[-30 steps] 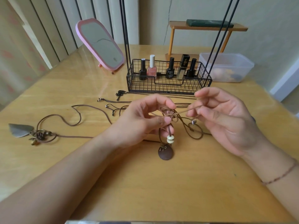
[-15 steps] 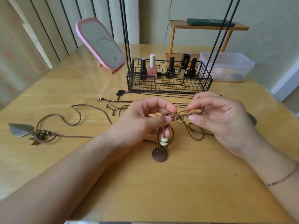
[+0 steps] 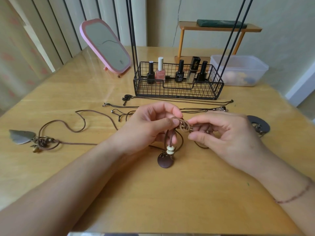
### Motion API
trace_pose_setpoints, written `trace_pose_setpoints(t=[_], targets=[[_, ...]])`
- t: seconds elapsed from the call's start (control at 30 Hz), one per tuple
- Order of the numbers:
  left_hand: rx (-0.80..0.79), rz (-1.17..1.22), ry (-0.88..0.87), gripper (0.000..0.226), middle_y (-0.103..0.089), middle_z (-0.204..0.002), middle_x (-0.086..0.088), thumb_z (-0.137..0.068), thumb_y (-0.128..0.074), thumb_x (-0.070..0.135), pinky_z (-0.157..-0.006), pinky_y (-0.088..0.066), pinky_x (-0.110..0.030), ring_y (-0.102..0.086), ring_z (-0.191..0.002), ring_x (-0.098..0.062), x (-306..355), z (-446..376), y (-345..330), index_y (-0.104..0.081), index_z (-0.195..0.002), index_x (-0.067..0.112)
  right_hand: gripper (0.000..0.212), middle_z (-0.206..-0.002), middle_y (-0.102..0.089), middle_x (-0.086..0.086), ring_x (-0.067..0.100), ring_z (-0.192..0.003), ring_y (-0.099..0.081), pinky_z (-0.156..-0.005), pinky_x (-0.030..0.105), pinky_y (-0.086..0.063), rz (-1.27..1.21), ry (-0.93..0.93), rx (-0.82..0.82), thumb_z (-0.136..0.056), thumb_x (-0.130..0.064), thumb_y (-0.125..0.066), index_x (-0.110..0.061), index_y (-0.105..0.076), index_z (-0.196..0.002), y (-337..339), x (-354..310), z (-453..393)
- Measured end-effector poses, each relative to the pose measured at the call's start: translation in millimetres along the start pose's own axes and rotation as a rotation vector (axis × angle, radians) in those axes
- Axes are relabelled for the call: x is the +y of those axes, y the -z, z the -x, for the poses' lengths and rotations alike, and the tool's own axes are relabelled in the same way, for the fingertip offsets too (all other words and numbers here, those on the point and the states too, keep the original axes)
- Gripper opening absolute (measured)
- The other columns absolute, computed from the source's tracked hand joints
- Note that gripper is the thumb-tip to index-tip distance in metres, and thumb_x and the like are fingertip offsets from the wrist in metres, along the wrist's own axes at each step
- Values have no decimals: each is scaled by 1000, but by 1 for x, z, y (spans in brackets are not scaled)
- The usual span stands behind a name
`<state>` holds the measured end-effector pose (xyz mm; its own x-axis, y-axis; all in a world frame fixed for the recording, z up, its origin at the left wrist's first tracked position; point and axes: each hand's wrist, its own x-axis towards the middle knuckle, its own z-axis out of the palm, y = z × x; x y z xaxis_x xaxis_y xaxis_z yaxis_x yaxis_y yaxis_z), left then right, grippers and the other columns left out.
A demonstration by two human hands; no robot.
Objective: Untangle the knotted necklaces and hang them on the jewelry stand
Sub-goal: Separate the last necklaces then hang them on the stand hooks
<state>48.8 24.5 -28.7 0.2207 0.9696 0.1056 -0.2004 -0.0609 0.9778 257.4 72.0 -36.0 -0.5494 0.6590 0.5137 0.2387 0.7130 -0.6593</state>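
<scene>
Brown cord knot (image 3: pixel 184 125) pinched between left hand (image 3: pixel 150 125) and right hand (image 3: pixel 228 133) (pendant (image 3: pixel 165 161) dangling below)

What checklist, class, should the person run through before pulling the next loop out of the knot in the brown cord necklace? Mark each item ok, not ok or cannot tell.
1. Left hand grips the brown cord necklace beside the knot: ok.
2. Right hand pinches the knot's other side: ok.
3. Knot loosened into open loops: ok.
4. Which strand runs free through the loops: cannot tell, fingers cover part.
5. Round brown pendant and white beads hang below the knot, apart from the leaf pendant necklace: ok.
6. Hanging rods above the wire basket bare, nothing hung yet: ok.
</scene>
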Motion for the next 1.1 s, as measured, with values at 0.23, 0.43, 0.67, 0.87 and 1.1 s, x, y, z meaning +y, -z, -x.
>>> trace_pose_setpoints(t=[0.23,0.43,0.67,0.87,1.1], targets=[[4,23,-15,11,-63,-80,-5,-89,-60,1,-51,-50,-26,-60,-52,-16,0,0,1,-58,-93,10,16,-86,-72,-4,18,-66,-61,-57,30,-47,163,99,128,-83,-22,-76,-20,-77,-98,4,1,-1],[3,-1,-38,9,-60,-76,-2,-93,-57,1,-53,-51,-26,-63,-57,-17,-1,-1,1,-56,-96,10,12,-89,-71,-5,18,-75,-65,-64,35,-50,173,88,109,-88,-19,-73,-18,-77,-98,4,-2,-1],[-1,-52,-57,11,-61,-72,-3,-86,-64,6,-59,-52,-26,-64,-63,-17,-1,0,-3,-58,-94,9,9,-82,-70,-6,10,-70,-64,-64,25,-54,-202,-78,86,-90,-17,-72,-26,-71,-91,2,-3,-2],[20,-121,-83,10,-64,-71,-4,-86,-66,5,-60,-51,-27,-65,-62,-18,-2,1,-5,-59,-94,7,13,-81,-68,-13,12,-69,-64,-61,23,-49,-77,-34,8,-88,-18,-68,-27,-75,-95,0,-3,-3],[39,-204,-128,13,-63,-71,-3,-90,-62,-5,-58,-49,-20,-65,-60,-15,-2,0,-6,-59,-94,7,16,-77,-67,-4,10,-61,-60,-57,25,-51,-165,-113,-10,-86,-23,-66,-29,-74,-98,0,-8,-2]])
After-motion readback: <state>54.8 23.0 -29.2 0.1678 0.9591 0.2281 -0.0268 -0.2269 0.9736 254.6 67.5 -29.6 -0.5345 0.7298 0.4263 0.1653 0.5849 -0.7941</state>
